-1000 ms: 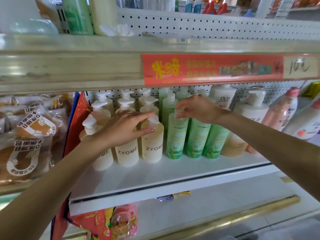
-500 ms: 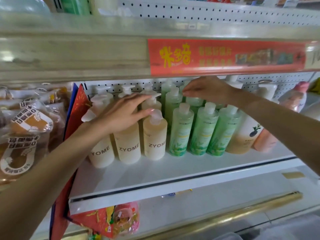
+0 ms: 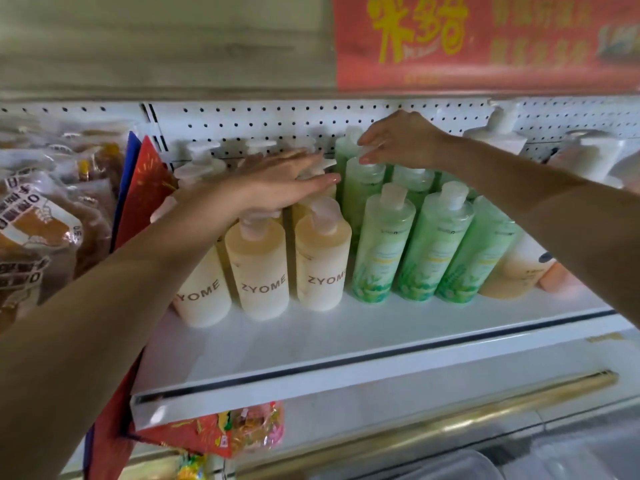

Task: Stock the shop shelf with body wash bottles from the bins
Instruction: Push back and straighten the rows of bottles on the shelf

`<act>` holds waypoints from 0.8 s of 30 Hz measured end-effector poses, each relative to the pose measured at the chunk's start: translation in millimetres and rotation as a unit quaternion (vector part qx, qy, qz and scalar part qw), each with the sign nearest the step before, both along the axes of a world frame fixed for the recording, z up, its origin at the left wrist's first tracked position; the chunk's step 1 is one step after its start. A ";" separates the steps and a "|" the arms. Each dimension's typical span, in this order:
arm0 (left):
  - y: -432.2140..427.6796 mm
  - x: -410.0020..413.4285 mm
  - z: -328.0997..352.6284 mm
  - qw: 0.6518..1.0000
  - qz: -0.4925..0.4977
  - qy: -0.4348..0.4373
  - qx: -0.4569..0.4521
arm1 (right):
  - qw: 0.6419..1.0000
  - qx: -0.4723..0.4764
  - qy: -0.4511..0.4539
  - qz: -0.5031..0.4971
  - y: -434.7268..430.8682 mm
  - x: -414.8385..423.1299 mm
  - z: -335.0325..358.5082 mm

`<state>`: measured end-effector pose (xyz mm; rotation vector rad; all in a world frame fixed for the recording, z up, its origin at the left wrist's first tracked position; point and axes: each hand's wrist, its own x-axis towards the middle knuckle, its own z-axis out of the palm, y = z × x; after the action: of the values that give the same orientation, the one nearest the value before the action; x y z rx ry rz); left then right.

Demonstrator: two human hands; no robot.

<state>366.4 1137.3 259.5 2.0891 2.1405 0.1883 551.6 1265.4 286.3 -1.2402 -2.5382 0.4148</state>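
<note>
Body wash bottles (image 3: 258,268) stand upright in rows on the white shelf (image 3: 311,344), against a pegboard back (image 3: 259,116). At the far left lie clear snack bags (image 3: 41,220), and just beside them a red card (image 3: 145,188) stands on edge at the shelf's end. Next come the cream ZYOME bottles (image 3: 322,258), three in the front row with more behind, all with white pump tops. The left hand (image 3: 277,183) lies flat over the pumps behind the front row, its fingers (image 3: 311,181) straight and together, resting on the tops and holding nothing. To the right, just beside the cream ones, stand the green bottles (image 3: 433,244), three in front and more behind. The right hand (image 3: 398,142) is above them, its fingers (image 3: 372,154) curled downward and pinching the white cap of the rear green bottle (image 3: 363,192), which stands upright just behind the front row. Further right are a peach bottle (image 3: 519,268) and, behind it, white pump bottles (image 3: 498,133), partly hidden by the right forearm. A red banner (image 3: 485,43) runs along the edge of the shelf above.
</note>
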 end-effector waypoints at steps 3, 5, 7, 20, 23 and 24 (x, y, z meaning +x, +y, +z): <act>0.3 -1.9 -1.9 1.000 0.006 -0.016 -0.024 | 1.000 -0.015 0.001 -0.002 5.4 -1.0 -5.3; 0.5 -2.8 -2.5 0.999 0.010 -0.021 -0.034 | 0.999 -0.036 0.035 -0.001 6.1 -0.5 -5.0; 0.1 -1.5 -3.1 0.999 0.010 -0.017 -0.037 | 0.999 -0.027 0.028 -0.002 5.4 -0.2 -3.6; 2.2 -1.9 -4.4 0.999 0.009 0.010 -0.032 | 1.000 -0.010 0.002 -0.004 1.8 2.8 1.5; 1.7 -0.5 -4.3 0.999 0.016 0.011 -0.030 | 1.000 -0.015 0.015 -0.006 -0.9 3.8 0.5; 1.3 0.1 -4.1 0.999 0.018 0.011 -0.030 | 1.000 -0.016 0.020 -0.007 -2.0 3.7 0.1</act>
<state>366.6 1138.6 255.5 2.0311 2.1691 0.1028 555.4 1263.4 286.5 -1.2471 -2.4963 0.4733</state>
